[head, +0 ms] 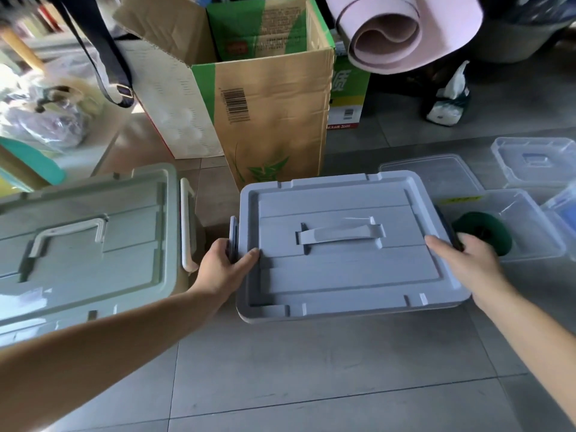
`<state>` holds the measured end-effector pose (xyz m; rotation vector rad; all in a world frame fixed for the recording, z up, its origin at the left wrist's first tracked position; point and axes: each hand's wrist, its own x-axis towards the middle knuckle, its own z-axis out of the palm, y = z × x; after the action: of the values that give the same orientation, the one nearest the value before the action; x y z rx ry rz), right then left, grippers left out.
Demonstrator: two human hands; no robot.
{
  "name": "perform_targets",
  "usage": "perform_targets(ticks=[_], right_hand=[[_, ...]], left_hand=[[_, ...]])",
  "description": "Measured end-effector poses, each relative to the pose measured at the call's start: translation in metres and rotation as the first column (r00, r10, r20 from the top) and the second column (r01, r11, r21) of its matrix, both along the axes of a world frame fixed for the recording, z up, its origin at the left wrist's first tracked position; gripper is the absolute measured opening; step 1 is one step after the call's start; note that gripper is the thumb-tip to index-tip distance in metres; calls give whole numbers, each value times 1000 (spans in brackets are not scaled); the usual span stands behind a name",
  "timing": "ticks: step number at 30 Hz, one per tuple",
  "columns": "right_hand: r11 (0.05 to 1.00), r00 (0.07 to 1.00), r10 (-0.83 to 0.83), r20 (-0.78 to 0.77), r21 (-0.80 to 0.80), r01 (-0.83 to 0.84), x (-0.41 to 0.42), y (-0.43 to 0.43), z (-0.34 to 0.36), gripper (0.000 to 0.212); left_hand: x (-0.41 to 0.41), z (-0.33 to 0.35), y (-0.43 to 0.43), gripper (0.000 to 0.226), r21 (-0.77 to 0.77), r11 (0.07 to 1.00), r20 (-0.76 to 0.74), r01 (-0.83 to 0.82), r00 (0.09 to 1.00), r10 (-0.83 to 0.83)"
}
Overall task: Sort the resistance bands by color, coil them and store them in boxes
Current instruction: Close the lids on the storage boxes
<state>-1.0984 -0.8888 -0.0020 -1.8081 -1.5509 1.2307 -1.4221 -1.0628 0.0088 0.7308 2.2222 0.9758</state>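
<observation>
Grey tiled floor carries everything, with a cardboard box (268,120) close behind. Your left hand (226,263) grips the side latch (233,240) of the blue-grey box (343,275), thumb on its lid (358,194); your right hand (467,257) curls its fingers over the lid's opposite edge, the latch there hidden. Work both ends together, so the lid stays flat rather than rocking. The coiled green band (489,227) lies in the clear box (536,219) just beside your right hand; the green-grey box (87,244) sits near your left. Open floor lies only towards you
</observation>
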Motion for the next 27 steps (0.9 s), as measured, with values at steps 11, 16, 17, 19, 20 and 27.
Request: perform_targets(ticks=[11,16,17,19,20,27], right_hand=[[915,918,124,376,314,-253,-46,18,12,27],[873,822,145,551,320,-369,-50,30,10,30],[857,794,156,588,319,-404,-49,31,9,31],[830,724,209,658,272,-487,-45,32,11,34],[822,697,262,667,223,-523,-41,35,15,37],[758,624,606,494,-118,-642,-5,82,53,67]], left_hand=[[-22,3,39,13,14,998,-312,54,949,-46],[-26,0,54,9,-91,991,-385,103,914,-130],[-27,-1,56,15,-125,985,-414,116,897,-158],[-27,2,59,42,-249,960,-461,128,856,-234],[-25,6,60,54,-304,945,-470,121,844,-259],[37,67,106,68,-424,834,-428,352,734,-527]])
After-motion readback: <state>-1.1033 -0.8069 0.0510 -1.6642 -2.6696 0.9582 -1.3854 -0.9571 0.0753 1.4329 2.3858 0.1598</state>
